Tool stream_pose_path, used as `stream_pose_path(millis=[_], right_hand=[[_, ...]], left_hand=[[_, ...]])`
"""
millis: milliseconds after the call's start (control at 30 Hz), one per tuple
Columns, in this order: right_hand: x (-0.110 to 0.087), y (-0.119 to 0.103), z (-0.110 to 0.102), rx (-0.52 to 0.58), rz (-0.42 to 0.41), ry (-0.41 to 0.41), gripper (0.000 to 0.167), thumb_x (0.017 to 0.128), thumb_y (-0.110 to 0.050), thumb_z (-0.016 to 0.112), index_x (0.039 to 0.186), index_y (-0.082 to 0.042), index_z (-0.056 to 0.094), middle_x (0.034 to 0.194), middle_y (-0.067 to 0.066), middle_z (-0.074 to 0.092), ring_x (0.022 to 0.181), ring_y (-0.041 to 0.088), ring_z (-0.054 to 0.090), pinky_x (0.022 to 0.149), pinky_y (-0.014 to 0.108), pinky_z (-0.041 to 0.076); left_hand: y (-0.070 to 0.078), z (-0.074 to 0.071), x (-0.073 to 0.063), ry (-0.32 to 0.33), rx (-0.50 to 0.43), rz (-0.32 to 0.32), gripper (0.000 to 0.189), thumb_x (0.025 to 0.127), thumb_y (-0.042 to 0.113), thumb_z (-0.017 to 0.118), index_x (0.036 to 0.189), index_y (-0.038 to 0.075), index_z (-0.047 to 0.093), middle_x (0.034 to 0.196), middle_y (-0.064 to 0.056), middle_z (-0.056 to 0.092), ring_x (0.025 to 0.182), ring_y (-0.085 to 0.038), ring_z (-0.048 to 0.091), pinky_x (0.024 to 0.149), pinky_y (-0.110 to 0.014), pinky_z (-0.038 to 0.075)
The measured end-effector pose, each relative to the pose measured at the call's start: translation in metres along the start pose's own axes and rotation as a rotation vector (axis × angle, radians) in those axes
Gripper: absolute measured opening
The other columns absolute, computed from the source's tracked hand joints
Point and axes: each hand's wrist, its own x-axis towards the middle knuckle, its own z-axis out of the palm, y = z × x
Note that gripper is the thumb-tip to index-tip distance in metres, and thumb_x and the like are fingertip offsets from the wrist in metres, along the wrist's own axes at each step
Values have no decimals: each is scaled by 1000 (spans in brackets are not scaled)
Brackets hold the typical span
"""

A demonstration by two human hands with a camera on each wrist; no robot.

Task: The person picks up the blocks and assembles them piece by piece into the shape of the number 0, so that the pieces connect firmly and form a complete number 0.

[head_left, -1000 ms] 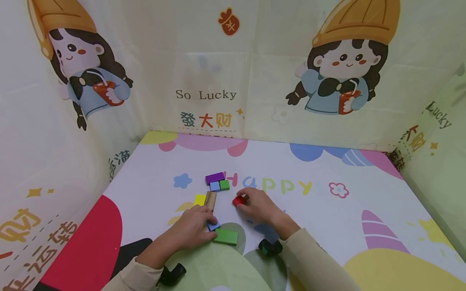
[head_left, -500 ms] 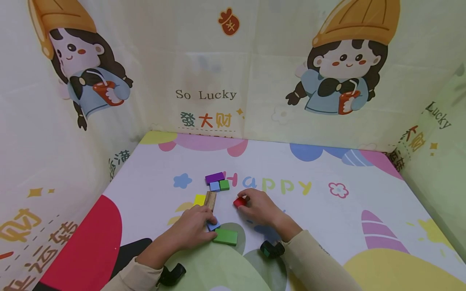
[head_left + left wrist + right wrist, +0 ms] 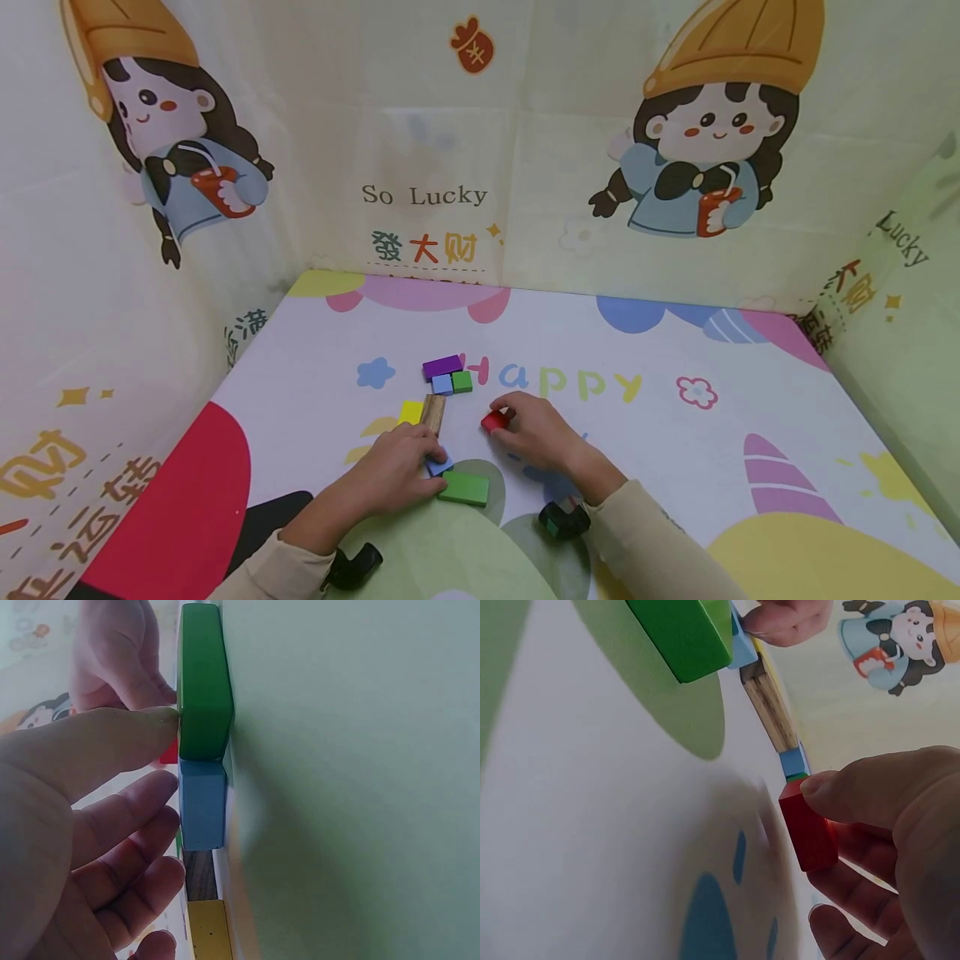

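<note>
My right hand pinches a small red block between thumb and fingers, right of the other blocks. In the head view, my left hand lies over the lower part of a line of blocks. Its thumb touches or nearly touches the long green block, while its loosely bent fingers are close beside the blue block. Farther along the line come a wooden block and a yellow block, both partly behind the left hand in the head view.
Beyond the wooden block, a purple block, a small blue block and a small green block stand together. Black wrist devices sit at both wrists. Printed cloth walls enclose the table's back and sides.
My right hand has shifted very slightly toward me with the red block in its grip. My left hand and the other blocks stay where they were.
</note>
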Motion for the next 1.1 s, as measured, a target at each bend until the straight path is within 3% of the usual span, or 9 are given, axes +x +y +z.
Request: stream_pose_path(millis=[1100], right_hand=[[-18, -3, -2, 25, -47, -21, 38, 91, -17, 74, 126, -7, 62, 112, 4, 63, 97, 17, 57, 81, 34, 53]], left_hand=[[1, -2, -1, -6, -9, -2, 21, 83, 26, 81, 97, 10, 76, 100, 1, 61, 99, -24, 54, 85, -47, 45]])
